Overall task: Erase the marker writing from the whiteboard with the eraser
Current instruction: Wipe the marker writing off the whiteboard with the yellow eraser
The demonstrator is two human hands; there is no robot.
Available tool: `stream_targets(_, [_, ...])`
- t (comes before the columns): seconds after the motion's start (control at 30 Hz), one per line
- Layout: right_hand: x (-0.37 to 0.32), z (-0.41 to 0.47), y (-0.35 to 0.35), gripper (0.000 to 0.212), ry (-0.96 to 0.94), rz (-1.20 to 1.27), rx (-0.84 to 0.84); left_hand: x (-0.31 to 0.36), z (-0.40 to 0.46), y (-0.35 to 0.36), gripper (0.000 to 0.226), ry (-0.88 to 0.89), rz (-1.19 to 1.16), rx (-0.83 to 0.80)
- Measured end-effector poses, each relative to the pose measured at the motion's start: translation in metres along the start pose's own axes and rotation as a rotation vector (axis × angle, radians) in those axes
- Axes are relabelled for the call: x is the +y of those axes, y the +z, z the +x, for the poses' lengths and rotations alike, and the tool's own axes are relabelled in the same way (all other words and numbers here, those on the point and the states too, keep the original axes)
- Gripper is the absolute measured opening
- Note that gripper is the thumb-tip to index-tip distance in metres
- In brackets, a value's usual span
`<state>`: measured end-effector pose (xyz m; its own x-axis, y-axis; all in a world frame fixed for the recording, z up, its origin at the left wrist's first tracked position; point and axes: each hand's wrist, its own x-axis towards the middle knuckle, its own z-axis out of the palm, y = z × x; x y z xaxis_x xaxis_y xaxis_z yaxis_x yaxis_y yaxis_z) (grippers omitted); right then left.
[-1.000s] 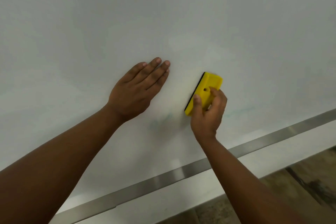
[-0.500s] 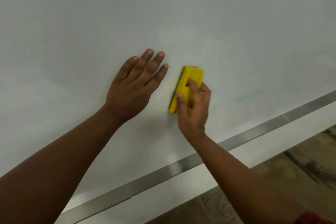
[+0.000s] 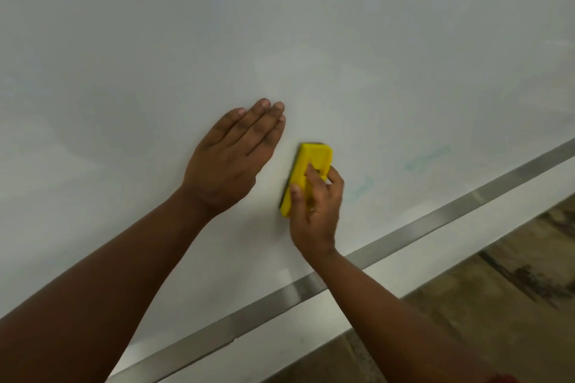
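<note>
Pressing yellow eraser (image 3: 311,171) to whiteboard (image 3: 311,25) w/ right hand (image 3: 315,211).

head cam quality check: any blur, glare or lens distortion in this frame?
Head view: soft overall, slight motion blur on the eraser and right hand; the left hand is sharper. Lighting dim and even, with a faint glare patch on the metal rail. The straight rail shows no obvious wide-angle bowing.

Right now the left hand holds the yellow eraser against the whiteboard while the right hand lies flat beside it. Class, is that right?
Not quite: the hands are swapped. The head view shows the right hand holding the yellow eraser against the whiteboard, while the left hand lies flat beside it.
</note>
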<state>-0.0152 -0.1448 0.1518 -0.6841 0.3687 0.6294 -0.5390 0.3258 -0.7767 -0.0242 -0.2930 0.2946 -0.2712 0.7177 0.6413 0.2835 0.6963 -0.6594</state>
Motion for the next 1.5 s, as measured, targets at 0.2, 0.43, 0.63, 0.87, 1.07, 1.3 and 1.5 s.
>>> stream_targets(0.2, [-0.011,0.028,-0.003,0.045,0.089,0.096,0.099,0.001,0.000,-0.001,0.062,-0.001,0.009,-0.014])
stream_targets(0.43, [-0.013,0.018,-0.005,0.047,-0.018,0.022,-0.059,0.005,-0.003,0.000,0.057,-0.038,0.031,-0.022])
stream_targets(0.63, [-0.013,0.020,-0.012,0.043,0.087,0.116,-0.026,0.040,-0.001,0.018,0.049,-0.097,0.045,-0.058])
stream_targets(0.87, [0.086,0.000,-0.064,0.046,0.364,-0.039,0.010,0.075,0.003,0.040,0.058,-0.048,0.038,-0.103])
stream_targets(1.07, [0.081,0.023,-0.063,0.047,0.376,0.039,0.093,0.083,0.017,0.050,0.059,0.040,0.029,-0.149])
stream_targets(1.3, [0.113,0.026,-0.090,0.048,0.711,0.078,0.168,0.108,0.075,0.068,0.057,0.092,-0.056,-0.140])
stream_targets(1.5, [0.109,0.078,-0.095,0.042,0.297,0.084,0.094,0.134,0.113,0.089,0.050,0.125,-0.054,-0.148])
